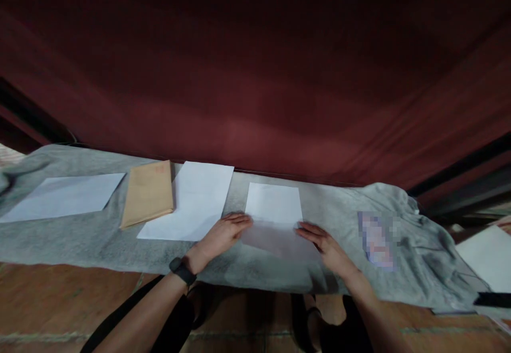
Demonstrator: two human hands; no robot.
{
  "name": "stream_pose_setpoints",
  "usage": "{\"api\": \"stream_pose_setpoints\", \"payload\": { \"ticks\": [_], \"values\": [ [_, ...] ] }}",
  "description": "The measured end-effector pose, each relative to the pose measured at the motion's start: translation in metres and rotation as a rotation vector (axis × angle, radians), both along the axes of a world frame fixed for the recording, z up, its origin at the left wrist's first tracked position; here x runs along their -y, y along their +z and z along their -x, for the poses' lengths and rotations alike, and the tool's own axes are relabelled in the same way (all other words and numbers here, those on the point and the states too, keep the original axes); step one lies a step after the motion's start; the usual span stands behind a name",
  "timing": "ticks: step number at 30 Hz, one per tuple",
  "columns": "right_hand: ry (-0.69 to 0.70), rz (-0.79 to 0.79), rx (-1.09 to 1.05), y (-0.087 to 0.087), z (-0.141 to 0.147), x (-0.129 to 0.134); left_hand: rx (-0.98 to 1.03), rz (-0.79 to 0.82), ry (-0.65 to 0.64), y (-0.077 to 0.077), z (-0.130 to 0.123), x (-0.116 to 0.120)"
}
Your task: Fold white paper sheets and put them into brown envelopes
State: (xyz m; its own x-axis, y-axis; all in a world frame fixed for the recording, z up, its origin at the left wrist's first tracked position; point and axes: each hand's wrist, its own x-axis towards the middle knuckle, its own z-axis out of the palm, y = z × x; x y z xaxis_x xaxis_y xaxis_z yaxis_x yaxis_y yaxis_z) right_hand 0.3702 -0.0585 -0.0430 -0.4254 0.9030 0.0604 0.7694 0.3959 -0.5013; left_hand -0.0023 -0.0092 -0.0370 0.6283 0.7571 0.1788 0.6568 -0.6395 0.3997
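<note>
A white sheet of paper [274,202] lies in front of me on the grey cloth, its far half bright and flat. The near part is shaded, blurred and set off by a crosswise line, like a flap tilted up. At the left edge, near that line, my left hand [223,234] has its fingers closed together on the paper. My right hand [325,246] grips the opposite edge in the same way. Both thumbs are hard to make out. A dark watch or band [182,271] circles my left wrist.
A brown envelope [148,193] overlaps a larger white sheet [203,198] on the left. Another white sheet [67,196] lies farther left. On the right is a pixelated purplish item [376,240]. The grey cloth [331,204] runs along a dark red wall-like surface [255,103].
</note>
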Motion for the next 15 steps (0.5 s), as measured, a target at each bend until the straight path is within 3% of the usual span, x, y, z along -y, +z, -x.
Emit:
{"api": "stream_pose_setpoints", "payload": {
  "ticks": [10, 15],
  "values": [
    [-0.031, 0.028, -0.163, 0.002, 0.003, -0.010, 0.119, 0.084, 0.089, 0.006, -0.009, -0.007],
    [-0.036, 0.042, -0.210, 0.000, 0.005, -0.018, 0.058, 0.105, 0.074, 0.011, -0.013, -0.008]
  ]
}}
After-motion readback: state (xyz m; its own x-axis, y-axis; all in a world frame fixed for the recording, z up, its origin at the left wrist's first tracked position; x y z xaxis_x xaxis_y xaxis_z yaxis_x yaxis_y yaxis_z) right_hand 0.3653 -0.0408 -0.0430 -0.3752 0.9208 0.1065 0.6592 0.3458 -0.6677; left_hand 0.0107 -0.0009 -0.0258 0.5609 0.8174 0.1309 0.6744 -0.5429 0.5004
